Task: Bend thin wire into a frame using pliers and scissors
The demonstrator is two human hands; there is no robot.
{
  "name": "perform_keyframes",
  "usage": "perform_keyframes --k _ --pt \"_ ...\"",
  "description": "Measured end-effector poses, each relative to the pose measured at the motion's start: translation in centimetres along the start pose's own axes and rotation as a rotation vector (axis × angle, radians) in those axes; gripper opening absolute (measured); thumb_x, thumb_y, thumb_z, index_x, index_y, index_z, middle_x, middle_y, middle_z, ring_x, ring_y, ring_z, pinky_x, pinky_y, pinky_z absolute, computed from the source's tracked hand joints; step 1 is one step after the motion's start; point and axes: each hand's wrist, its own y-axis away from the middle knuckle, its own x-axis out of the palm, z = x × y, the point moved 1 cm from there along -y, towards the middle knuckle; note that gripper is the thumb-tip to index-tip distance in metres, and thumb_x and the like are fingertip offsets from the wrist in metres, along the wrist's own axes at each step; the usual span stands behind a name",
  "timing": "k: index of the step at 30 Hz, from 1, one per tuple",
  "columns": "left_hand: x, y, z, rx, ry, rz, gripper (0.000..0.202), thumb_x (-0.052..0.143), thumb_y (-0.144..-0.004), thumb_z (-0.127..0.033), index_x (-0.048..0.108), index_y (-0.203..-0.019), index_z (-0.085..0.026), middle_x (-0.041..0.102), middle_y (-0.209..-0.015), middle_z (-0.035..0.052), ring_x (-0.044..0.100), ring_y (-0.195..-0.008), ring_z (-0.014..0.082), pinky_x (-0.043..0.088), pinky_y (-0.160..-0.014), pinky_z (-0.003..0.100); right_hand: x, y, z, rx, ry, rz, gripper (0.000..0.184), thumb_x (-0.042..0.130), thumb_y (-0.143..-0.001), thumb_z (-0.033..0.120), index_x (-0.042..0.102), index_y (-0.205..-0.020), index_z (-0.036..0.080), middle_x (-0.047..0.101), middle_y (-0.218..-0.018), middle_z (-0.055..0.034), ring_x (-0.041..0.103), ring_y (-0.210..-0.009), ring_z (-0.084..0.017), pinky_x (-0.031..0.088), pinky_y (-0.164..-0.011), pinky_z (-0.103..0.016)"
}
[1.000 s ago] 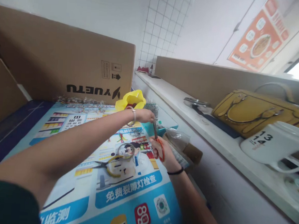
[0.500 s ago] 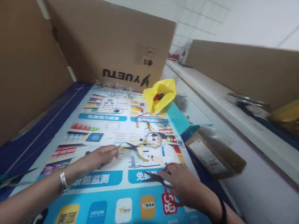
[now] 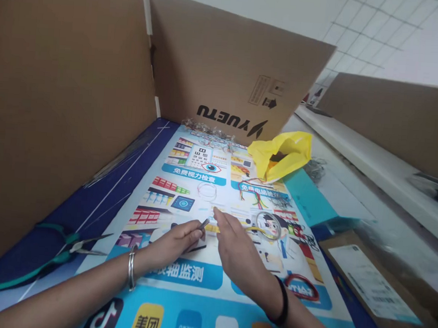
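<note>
Backdrop: the work surface is walled by brown cardboard panels (image 3: 225, 69), smooth and flat, one printed upside down.
Surface: a glossy printed poster (image 3: 209, 303) is spread over dark blue sheeting (image 3: 128, 177).
Left hand (image 3: 184, 236): fingers are curled closed, and a thin metallic piece (image 3: 203, 224) is pinched at the tips, above the middle of the poster.
Right hand (image 3: 236, 240): fingers are extended side by side, just beside that piece; whether anything is gripped cannot be told.
Progress: the piece is judged to be mid-handling; no finished item can be made out, and how much is left cannot be told.
Tools: green-handled pliers (image 3: 74, 245) are left spread at the left; red handle loops (image 3: 310, 282) are seen beyond the right wrist.
Wire: springy, silvery tangles (image 3: 210, 131) are heaped along the far edge.
Colours: limp, multicoloured strings (image 3: 259, 201) are laid near a crumpled yellow bag (image 3: 279, 160).
Boxes: a teal box (image 3: 310, 198) and a labelled cardboard box (image 3: 376, 280) are placed at the right.
</note>
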Motion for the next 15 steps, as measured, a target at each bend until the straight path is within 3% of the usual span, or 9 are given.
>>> perform_keyframes --k 5,9,15 --pt "-0.9 0.1 0.9 0.074 -0.086 -0.077 0.031 0.036 -0.088 -0.045 0.051 -0.081 -0.018 0.048 -0.069 -0.0012 0.042 -0.067 0.0143 0.036 -0.066 0.027 1.9 -1.7 1.2 -0.121 -0.057 0.003 0.06 0.034 -0.078 0.002 0.028 -0.137 0.012 0.049 -0.123 -0.0155 0.044 -0.113 -0.024 0.041 -0.097 -0.045" --pt "-1.0 -0.1 0.7 0.081 -0.128 -0.061 0.031 0.034 -0.09 -0.042 0.053 -0.084 -0.018 0.052 -0.075 0.0001 0.045 -0.071 0.0149 0.037 -0.068 0.027 2.5 -1.8 0.9 -0.15 -0.113 -0.068 0.057 0.032 -0.079 0.002 0.032 -0.134 0.015 0.052 -0.119 -0.0136 0.047 -0.109 -0.023 0.043 -0.094 -0.045" --pt "-0.9 -0.2 0.6 0.015 -0.336 -0.093 0.029 0.031 -0.091 -0.038 0.051 -0.08 -0.019 0.056 -0.072 0.0004 0.047 -0.064 0.0148 0.034 -0.06 0.026 2.2 -1.8 -0.5 -0.05 -0.313 -0.125 0.045 0.038 -0.086 0.011 0.036 -0.13 0.021 0.057 -0.112 -0.0091 0.052 -0.103 -0.019 0.047 -0.087 -0.037"
